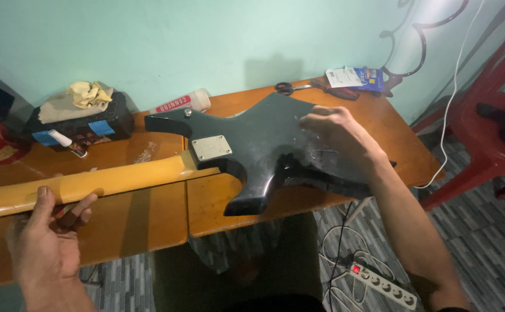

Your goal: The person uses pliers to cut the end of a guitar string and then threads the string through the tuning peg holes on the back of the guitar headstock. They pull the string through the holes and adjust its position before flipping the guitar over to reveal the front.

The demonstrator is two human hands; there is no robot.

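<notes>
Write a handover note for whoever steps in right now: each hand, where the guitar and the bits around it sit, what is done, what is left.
Left hand: grips the yellow neck from below, thumb on top.
Right hand: flat, palm down, on the black guitar body.
Guitar: face down across two wooden tables, back up, silver neck plate in place at the joint.
Nearby: scissors and a printed packet at the far edge, white tube by the wall, black box with a yellow cloth on it.
Done: guitar laid face down and steadied.
Left: nothing opened or removed on the back yet; no tool in either hand.
</notes>
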